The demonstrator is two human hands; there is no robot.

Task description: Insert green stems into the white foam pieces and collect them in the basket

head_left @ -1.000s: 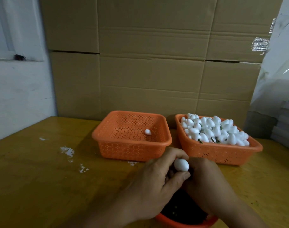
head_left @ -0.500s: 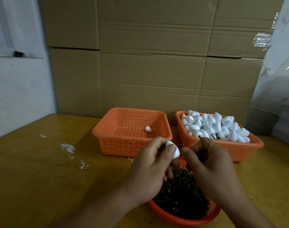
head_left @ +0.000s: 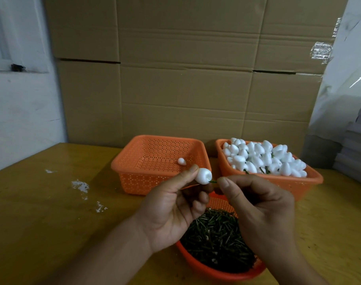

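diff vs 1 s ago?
Both hands rose off the stem basket. The left hand turned the foam piece hole-side right; the right hand now pinches a green stem at that hole. Unchanged: one foam piece in the near-empty basket, the full basket.

Foam piece (head_left: 203, 176) — stem (head_left: 213, 181) — pinching hands

Three orange baskets sit on the table: a nearly empty basket (head_left: 134, 167) as the landmark, a second basket (head_left: 311, 179) to its right, and a round basket (head_left: 198, 266) nearer than it. One foam piece (head_left: 181, 161) lies inside the landmark; another foam piece (head_left: 203, 176) is held just in front. Two hands show. Piled foam and stems are too many to count.
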